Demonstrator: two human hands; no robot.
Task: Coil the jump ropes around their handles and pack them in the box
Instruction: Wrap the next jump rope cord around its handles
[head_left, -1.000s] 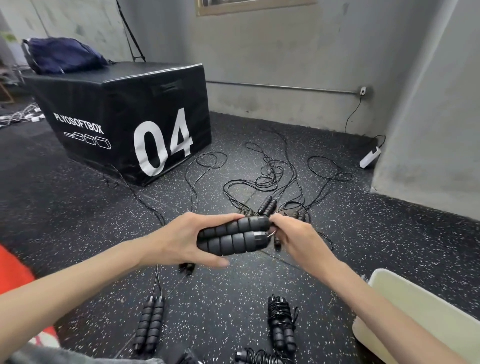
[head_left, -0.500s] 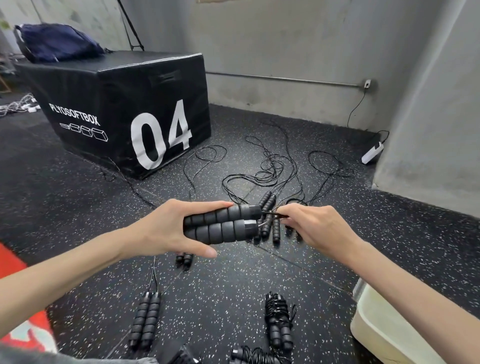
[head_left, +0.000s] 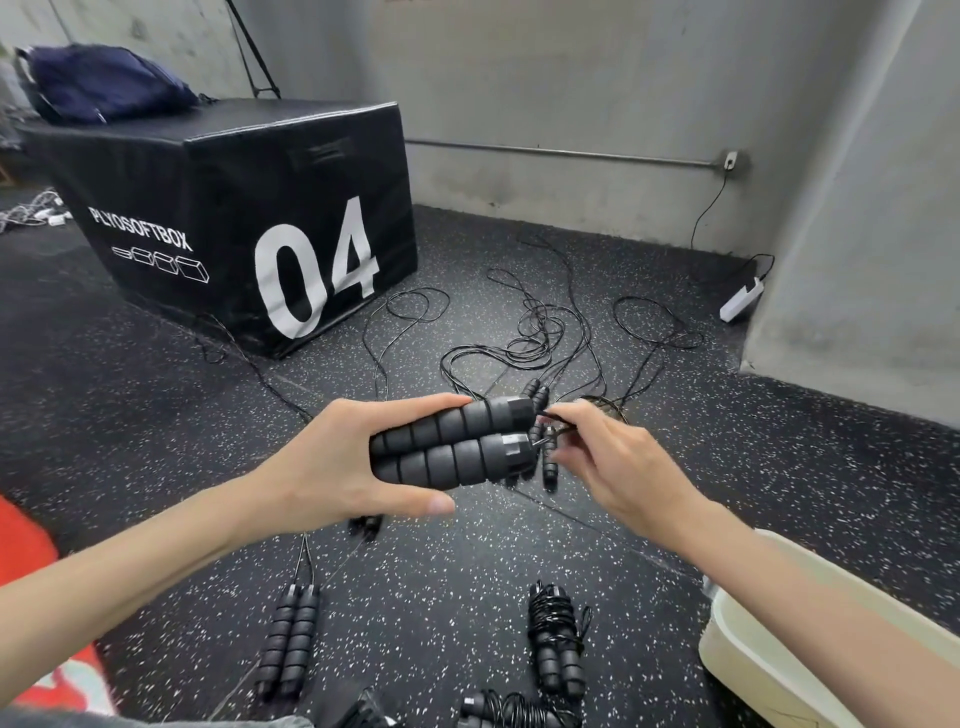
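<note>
Left fingers: the left hand curls its fingers over the top of a pair of black foam handles with the thumb underneath, clamped on them; the two handles lie side by side, roughly level, their cord ends toward the right
Right fingers: the right hand pinches the thin black cord just beside the handle ends, fingers drawn together on it; the lower fingers are blurred
Held rope: raised above the floor, between the two hands
Loose ropes: a tangle of black cords spreads on the floor beyond the hands, with several more handles lying partly hidden behind the held pair
Uncoiled pair: two handles lie together on the floor near the left forearm, a cord leading up from them
Coiled rope: one bundle with cord wound around its handles lies on the floor below the right hand; another wound bundle shows at the bottom edge
Box: a pale cream box sits at lower right, partly covered by the right forearm; its inside cannot be seen
Plyo box: a black soft box marked 04 stands at left rear, a dark blue bag on top
Wall: a white power strip lies at the foot of the grey wall
</note>
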